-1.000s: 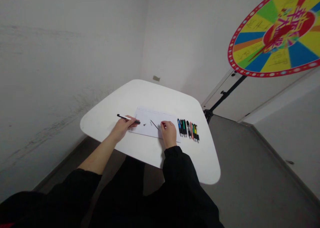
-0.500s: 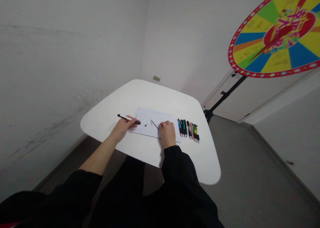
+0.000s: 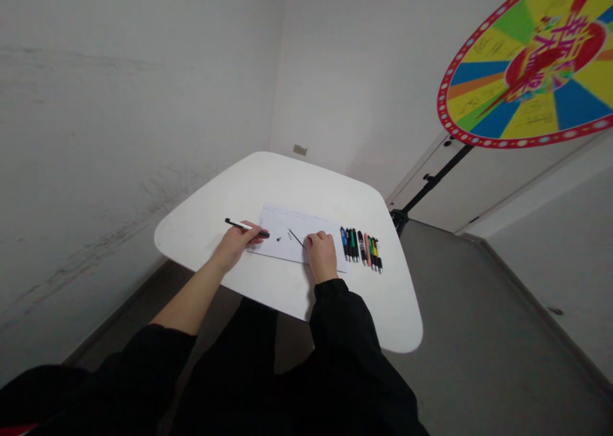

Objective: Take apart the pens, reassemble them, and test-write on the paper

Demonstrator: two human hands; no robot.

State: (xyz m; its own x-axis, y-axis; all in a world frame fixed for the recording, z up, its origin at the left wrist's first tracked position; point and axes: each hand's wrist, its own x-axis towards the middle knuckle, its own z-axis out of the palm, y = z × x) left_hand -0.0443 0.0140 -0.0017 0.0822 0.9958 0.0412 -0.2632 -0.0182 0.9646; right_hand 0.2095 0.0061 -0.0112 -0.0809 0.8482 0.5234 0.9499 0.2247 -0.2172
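Observation:
My left hand (image 3: 237, 241) is closed around a white pen with black ends (image 3: 242, 226), held over the left edge of a white sheet of paper (image 3: 278, 251). On the sheet, my right hand (image 3: 320, 254) rests with its fingers curled in a pinch; what they hold, if anything, is hidden. A thin black pen refill (image 3: 295, 237) lies slanted on the paper, its lower end close to the right fingertips. Left of the refill are a small dark pen part (image 3: 278, 239) and a tiny spring-like piece (image 3: 290, 236).
Several pens in mixed colours (image 3: 361, 248) lie in a row right of the paper, on the white table (image 3: 230, 193). A colourful prize wheel (image 3: 527, 72) on a black stand rises beyond the table's right side. Walls meet in a corner behind.

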